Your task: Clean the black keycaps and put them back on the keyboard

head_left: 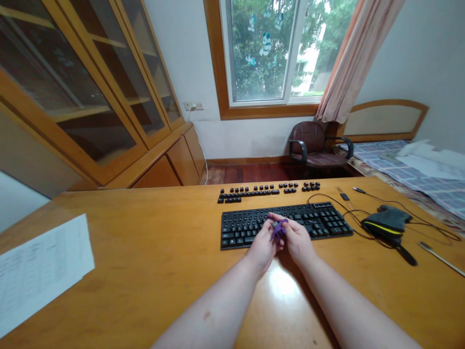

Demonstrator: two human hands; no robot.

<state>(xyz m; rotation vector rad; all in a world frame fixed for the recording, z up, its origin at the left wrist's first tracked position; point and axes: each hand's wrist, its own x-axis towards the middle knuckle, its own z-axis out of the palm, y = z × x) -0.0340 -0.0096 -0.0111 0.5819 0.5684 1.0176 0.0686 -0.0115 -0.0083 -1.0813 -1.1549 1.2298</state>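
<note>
Both my hands meet above the middle of a black keyboard, close to its front edge. A crumpled purple cloth is bunched between them. My left hand is closed, its fingers curled around the cloth's left side. From the other side my right hand pinches the cloth between thumb and fingers. A small greyish spot shows between the fingertips, too small to name. Behind the keyboard, loose black keycaps lie in rows. The keyboard's upper rows show bare key sockets, while many lower keys still have caps.
On the right lie a dark grey pouch with a yellow stripe, a coiled black cable, a small black piece and a thin brush. Printed paper is at the left. A chair stands beyond the table.
</note>
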